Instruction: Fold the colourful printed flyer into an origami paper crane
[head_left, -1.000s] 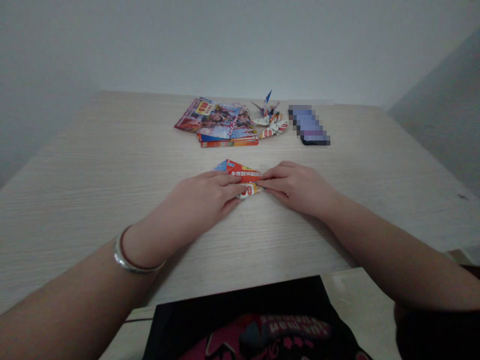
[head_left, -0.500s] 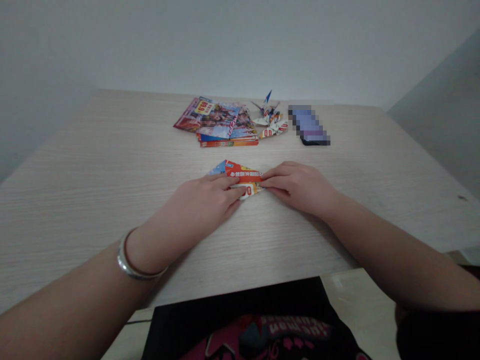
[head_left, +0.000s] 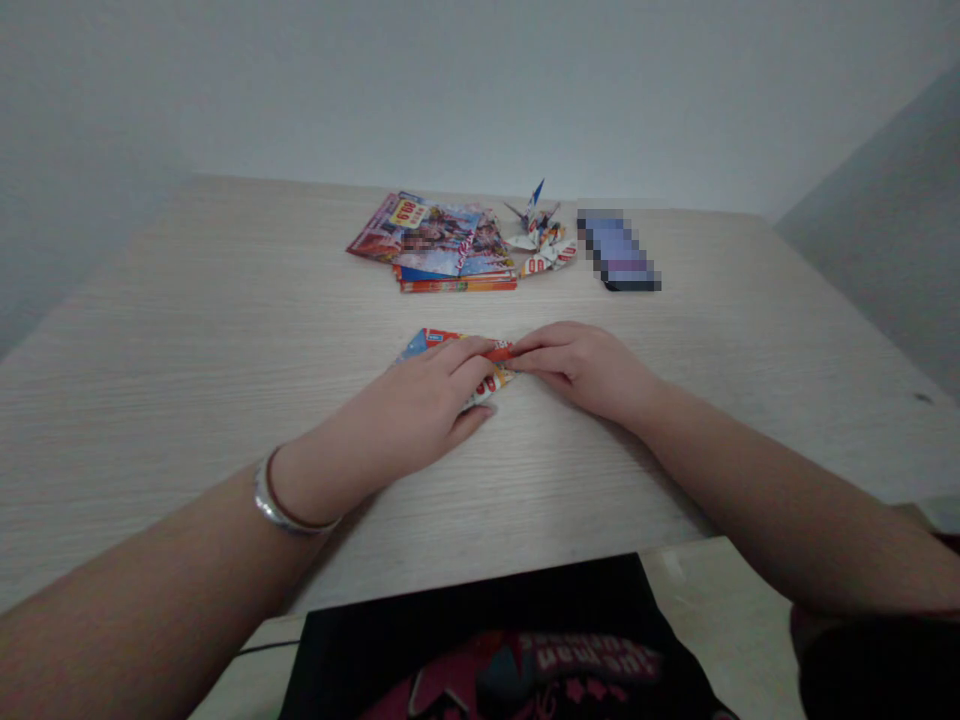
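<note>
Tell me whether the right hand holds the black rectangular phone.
No, the right hand touches folded multicoloured printed paper, away from the phone.

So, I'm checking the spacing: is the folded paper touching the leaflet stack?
Apart: the head view shows bare tabletop between the folded paper and the leaflet stack beyond it.

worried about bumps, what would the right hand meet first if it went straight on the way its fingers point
The right hand would likely meet the folded printed paper first; its fingertips seem to be at the narrow end. The left hand lies just beyond, though depth is unclear.
</note>
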